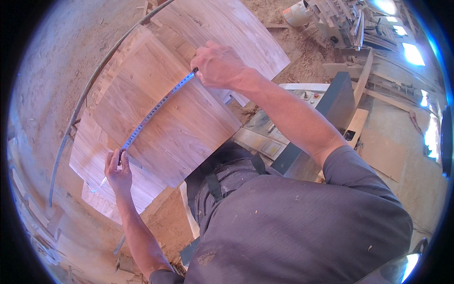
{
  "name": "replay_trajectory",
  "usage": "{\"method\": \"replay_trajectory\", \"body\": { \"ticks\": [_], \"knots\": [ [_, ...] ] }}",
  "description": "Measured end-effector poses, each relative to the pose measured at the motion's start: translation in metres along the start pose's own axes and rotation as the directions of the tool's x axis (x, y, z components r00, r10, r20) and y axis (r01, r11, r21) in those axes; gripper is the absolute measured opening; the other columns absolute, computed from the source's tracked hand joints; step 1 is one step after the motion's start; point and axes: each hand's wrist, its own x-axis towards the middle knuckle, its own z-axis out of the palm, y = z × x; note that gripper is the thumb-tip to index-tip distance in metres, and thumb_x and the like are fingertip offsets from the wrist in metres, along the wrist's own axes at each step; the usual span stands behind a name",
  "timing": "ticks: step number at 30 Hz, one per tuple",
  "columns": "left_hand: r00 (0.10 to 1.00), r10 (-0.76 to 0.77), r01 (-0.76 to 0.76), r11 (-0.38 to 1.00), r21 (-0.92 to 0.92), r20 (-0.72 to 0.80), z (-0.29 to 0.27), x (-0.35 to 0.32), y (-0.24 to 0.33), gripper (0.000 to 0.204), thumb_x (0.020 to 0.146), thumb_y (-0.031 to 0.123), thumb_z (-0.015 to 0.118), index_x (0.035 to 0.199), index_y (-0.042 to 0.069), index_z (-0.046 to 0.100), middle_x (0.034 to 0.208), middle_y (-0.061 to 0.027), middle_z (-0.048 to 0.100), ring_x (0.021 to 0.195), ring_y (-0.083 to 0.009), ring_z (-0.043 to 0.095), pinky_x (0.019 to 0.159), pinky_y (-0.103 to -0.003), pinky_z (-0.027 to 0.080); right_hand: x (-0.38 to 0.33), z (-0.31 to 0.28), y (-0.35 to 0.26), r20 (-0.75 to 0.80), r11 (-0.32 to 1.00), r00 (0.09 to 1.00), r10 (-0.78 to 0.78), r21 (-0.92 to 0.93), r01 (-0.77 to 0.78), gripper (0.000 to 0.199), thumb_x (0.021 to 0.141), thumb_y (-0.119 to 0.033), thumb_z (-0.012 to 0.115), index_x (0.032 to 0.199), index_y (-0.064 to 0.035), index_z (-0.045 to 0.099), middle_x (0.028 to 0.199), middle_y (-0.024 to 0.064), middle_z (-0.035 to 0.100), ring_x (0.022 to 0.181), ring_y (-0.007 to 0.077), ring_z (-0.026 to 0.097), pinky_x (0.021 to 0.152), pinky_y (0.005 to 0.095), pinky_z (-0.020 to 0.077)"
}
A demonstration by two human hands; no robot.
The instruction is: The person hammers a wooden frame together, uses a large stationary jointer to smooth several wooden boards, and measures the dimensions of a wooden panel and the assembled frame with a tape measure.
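Note:
A tape measure (pixel 158 106) is stretched across the face of a pale wooden board (pixel 189 132), its blade running slantwise from one hand to the other. My left hand (pixel 118 174) pinches the blade near the board's left edge, thumb and fingers closed on it. At the board's far right edge, my right hand (pixel 219 66) is wrapped round the other end of the tape; the fingers hide most of what lies in the palm. More wooden panels (pixel 227 28) lie under and beyond this board, stacked at differing angles.
Right of me stands a machine with a control panel (pixel 309 97) and a dark beam (pixel 326 113). Scrap wood (pixel 340 23) is heaped at the far right, beside a bucket (pixel 297 14). A long thin hose or cable (pixel 90 85) curves along the left of the panels. Sawdust covers the floor.

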Motion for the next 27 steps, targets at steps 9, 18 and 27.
{"method": "replay_trajectory", "body": {
  "ticks": [9, 18, 27],
  "knots": [
    [1.0, 0.014, -0.014, 1.0, 0.018, -0.006, 0.0001, 0.0008, 0.0029, 0.013, 0.094, 0.004, 0.069, 0.104, -0.003, 0.072, 0.084, -0.0062, 0.06, 0.074, -0.0141, 0.057, 0.065, -0.026, 0.046, 0.002, -0.0045, -0.0019, 0.042, 1.0, 0.999, 0.009, -0.025, -0.008, 0.014, 0.083, -0.019, 0.07, 0.093, -0.0122, 0.078, 0.1, 0.007, 0.072, 0.101, 0.0271, 0.064, 0.086, 0.0415, 0.0554],
    [1.0, 0.025, -0.025, 1.0, 0.012, -0.012, 0.0003, 0.0014, 0.0033, 0.014, 0.091, 0.002, 0.072, 0.104, -0.003, 0.072, 0.084, -0.0072, 0.061, 0.076, -0.0161, 0.057, 0.065, -0.028, 0.046, 0.0033, -0.0081, -0.0032, 0.077, 0.999, 0.997, 0.022, -0.034, -0.02, 0.016, 0.082, -0.018, 0.07, 0.094, -0.0119, 0.079, 0.1, 0.0086, 0.073, 0.101, 0.028, 0.065, 0.086, 0.0422, 0.0559],
    [0.999, 0.032, -0.032, 0.999, 0.002, -0.017, -0.0001, 0.0019, 0.0026, 0.017, 0.089, 0.0, 0.073, 0.105, -0.002, 0.072, 0.083, -0.0073, 0.059, 0.076, -0.0169, 0.055, 0.064, -0.029, 0.044, 0.0021, -0.0098, -0.0053, 0.094, 0.999, 0.994, 0.046, -0.013, -0.045, 0.016, 0.083, -0.017, 0.069, 0.094, -0.0112, 0.078, 0.101, 0.0093, 0.072, 0.102, 0.0286, 0.064, 0.087, 0.0421, 0.0552]
  ]
}}
